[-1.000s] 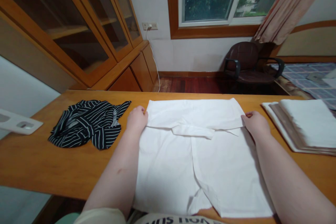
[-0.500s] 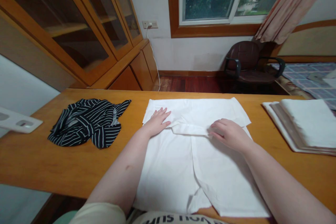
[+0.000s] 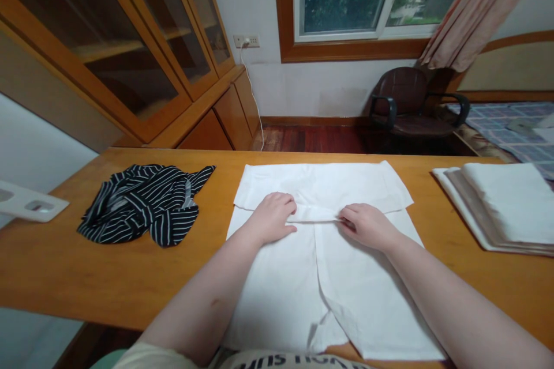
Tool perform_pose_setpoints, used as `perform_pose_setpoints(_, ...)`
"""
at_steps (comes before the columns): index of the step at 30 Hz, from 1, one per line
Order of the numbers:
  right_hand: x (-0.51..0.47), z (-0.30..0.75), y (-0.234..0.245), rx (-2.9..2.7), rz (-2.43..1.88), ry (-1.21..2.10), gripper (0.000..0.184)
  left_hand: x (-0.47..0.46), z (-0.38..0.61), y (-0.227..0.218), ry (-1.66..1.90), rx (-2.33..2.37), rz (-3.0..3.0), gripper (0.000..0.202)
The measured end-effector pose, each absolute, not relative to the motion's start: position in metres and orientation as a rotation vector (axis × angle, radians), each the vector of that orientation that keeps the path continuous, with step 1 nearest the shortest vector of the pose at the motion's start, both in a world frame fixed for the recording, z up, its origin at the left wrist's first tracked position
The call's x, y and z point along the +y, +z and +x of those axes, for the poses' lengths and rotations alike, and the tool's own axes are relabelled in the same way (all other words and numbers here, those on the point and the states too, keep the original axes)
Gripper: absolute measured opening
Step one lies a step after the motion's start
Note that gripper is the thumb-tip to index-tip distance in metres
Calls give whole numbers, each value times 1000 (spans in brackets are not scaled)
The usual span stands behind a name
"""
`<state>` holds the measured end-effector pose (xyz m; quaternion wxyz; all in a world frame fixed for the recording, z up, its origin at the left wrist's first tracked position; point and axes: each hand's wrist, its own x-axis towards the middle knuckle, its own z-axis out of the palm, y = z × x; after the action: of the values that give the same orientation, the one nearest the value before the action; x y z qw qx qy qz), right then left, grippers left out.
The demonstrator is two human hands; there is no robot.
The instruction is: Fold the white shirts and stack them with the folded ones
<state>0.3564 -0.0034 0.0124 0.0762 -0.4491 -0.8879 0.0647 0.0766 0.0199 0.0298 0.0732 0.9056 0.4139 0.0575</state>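
Note:
A white shirt (image 3: 277, 282) lies spread on the wooden table, its far part folded over into a wide flap with a narrow band along the middle. Down the centre runs a front opening, parted and creased at the near end. My left hand (image 3: 273, 218) has its fingers curled over the left end of the band. At the band's right end, my right hand (image 3: 367, 226) pinches the cloth edge between thumb and fingers. Both hands rest low on the fabric, and some fingertips are hidden.
A crumpled black-and-white striped garment (image 3: 145, 204) lies on the left of the table (image 3: 38, 265). Folded white and beige cloths (image 3: 506, 204) are stacked at the right. A white plastic piece (image 3: 34, 202) juts in at the left edge. Beyond stand a cabinet and a chair (image 3: 402, 104).
My left hand has slid right and nearer, from lying flat on the flap to gripping the band. My right hand has shifted slightly left. The band looks straighter and smoother.

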Motion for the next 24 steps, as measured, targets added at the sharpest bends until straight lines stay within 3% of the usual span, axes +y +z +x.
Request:
perform_pose_setpoints(6, -2, 363, 6, -2544, -1289, 169, 14, 22, 76, 27, 286, 1237, 2775, 8)
perform_pose_setpoints(20, 1, 370, 12, -2595, -1137, 351, 18, 23, 73, 30, 199, 1011, 2713, 12)
perform_pose_setpoints(24, 2, 369, 13, -2614, -1144, 423, 25, 24, 74, 28, 162, 1021, 2697, 25)
